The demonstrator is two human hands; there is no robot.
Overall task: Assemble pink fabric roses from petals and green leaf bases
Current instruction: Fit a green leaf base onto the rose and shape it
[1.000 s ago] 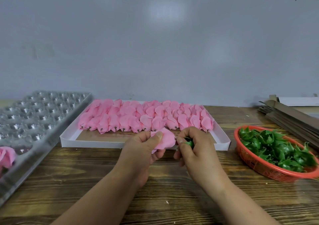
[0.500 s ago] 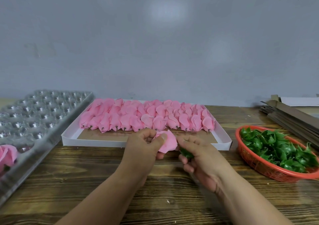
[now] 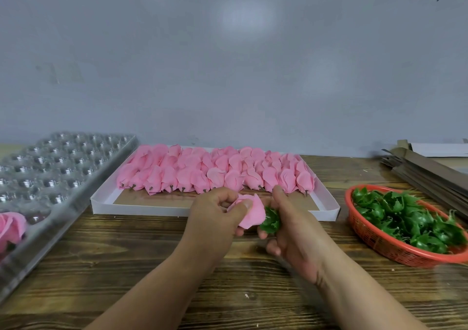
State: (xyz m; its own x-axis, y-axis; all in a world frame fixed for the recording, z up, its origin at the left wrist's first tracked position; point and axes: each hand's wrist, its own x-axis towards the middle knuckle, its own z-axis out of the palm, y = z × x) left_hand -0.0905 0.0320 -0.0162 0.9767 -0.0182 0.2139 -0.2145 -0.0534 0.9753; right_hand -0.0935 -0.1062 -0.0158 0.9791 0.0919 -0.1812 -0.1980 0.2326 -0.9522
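Head view, and both hands are working low over the wooden surface (image 3: 126, 266), right in front of the white tray (image 3: 177, 209). The left hand (image 3: 215, 218) has its thumb and fingers curled round a pink petal bud (image 3: 250, 213), pinching it firmly. The right hand (image 3: 291, 231) meets it from the other side, fingers wrapped on a green leaf base (image 3: 271, 220), index finger stretched up toward the tray. Bud and leaf base are touching, the green piece tucked against the bud's lower right edge, both held just above the surface.

Behind the hands, the white tray carries rows of pink petal buds (image 3: 215, 172), packed tight along its far part, short dark stems pointing toward the camera, with a brown card strip bare along its near part. To the right sits an orange basket (image 3: 367, 231) heaped with green leaf bases (image 3: 405, 215), well apart from the hands. On the left, a clear plastic cavity tray (image 3: 63, 162) runs along the surface, and one finished pink rose (image 3: 11, 228) rests in it at the frame's left edge. Far right at the back, a stack of brown cardboard strips (image 3: 430, 170) lies flat.
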